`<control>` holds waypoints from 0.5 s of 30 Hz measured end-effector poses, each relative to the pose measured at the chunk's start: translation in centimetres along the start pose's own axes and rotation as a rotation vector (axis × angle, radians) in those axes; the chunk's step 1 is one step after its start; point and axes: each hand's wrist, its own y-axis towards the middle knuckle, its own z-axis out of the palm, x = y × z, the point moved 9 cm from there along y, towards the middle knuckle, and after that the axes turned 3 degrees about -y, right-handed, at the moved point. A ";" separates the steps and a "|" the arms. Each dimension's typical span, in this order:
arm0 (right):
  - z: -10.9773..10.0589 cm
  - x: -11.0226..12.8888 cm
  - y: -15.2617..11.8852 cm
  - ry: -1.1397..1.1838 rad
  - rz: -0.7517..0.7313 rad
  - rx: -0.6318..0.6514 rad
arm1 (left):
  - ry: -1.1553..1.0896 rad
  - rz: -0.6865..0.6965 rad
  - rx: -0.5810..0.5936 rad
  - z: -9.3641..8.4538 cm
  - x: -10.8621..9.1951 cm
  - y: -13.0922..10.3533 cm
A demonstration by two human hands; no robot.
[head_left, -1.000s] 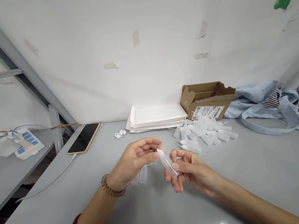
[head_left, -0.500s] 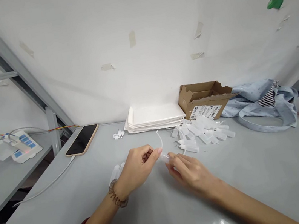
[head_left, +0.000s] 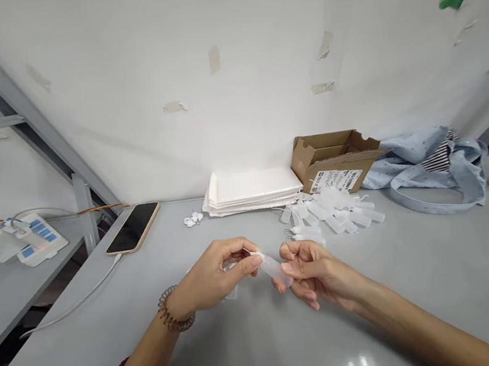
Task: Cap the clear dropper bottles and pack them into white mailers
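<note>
A small translucent bottle (head_left: 275, 271) is held between my two hands above the grey table (head_left: 264, 354). My left hand (head_left: 227, 271) pinches its white top end, where a thin needle-like tip sticks up. The lower end of the bottle lies between the thumb and fingers of my right hand (head_left: 318, 272). Behind my right hand is a pile of similar translucent bottles (head_left: 336, 211), some with thin metal tips. More clear pieces (head_left: 232, 292) lie partly hidden behind my left hand. Several small white pieces (head_left: 193, 219) sit further back.
White padded envelopes (head_left: 255, 189) are stacked by the wall, beside an open cardboard box (head_left: 335, 161). Light blue fabric (head_left: 435, 176) lies at the right. A phone (head_left: 133, 228) with a cable rests at the left, and a power strip (head_left: 41, 239) sits on the adjoining surface.
The curved white tube above my left fingers no longer shows there. The bottle is now tilted and more visible, and my right hand has turned, its fingers more spread around the lower end.
</note>
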 end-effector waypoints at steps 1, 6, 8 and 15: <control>-0.1 0.2 0.0 -0.071 -0.043 -0.026 | 0.005 0.000 -0.019 -0.2 0.0 0.1; -0.2 3.5 -1.6 -0.871 -0.552 -0.348 | 0.098 -0.065 -0.173 -0.9 1.3 0.5; 1.3 4.0 -2.6 -1.212 -0.788 -0.409 | 0.080 -0.117 -0.166 -0.5 2.2 0.6; 1.6 3.8 -2.3 -1.133 -0.717 -0.305 | -0.034 -0.124 -0.112 0.1 2.6 0.6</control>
